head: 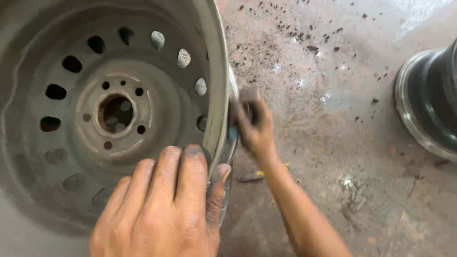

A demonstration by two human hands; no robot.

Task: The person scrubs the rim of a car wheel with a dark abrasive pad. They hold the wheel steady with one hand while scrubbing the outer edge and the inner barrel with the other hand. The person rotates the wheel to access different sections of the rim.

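Observation:
A grey steel wheel rim with a ring of oval holes and a round hub hole fills the left half of the head view. My left hand grips the rim's near edge, fingers inside the barrel and thumb over the lip. My right hand is outside the rim's right edge, pressing a small dark pad, blurred, against the lip. My right forearm runs down toward the bottom of the frame.
A second wheel rim, dark with a shiny lip, lies at the right edge. The reddish concrete floor is stained and strewn with dark specks. A small tool with a yellow handle lies behind my right forearm.

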